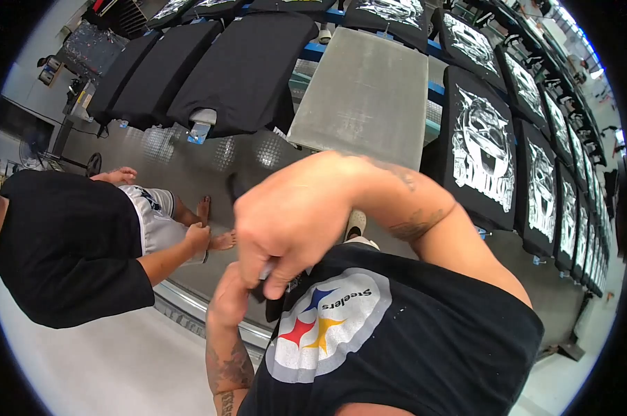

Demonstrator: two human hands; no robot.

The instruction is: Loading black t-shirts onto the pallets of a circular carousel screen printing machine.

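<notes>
In front of my chest my right hand (292, 215) is closed, thumb and curled fingers pressed together. A small pale edge shows between them, too little to name. My left hand (230, 291) is just below, touching or nearly touching the right; its fingers are hidden behind the right hand. Dark material shows beside and below my hands, its kind unclear. Beyond my hands lies a bare grey printing platen (369, 90), with a plain black T-shirt (247, 69) on the platen to its left. On its right, a black T-shirt with a white print (481, 142) covers another platen.
A person (71, 243) in a black shirt and white shorts stands close on my left. More printed shirts (541, 184) curve away along the right, on platens. Plain black shirts (164, 66) continue at far left. A metal rail (181, 298) runs along the floor behind that person.
</notes>
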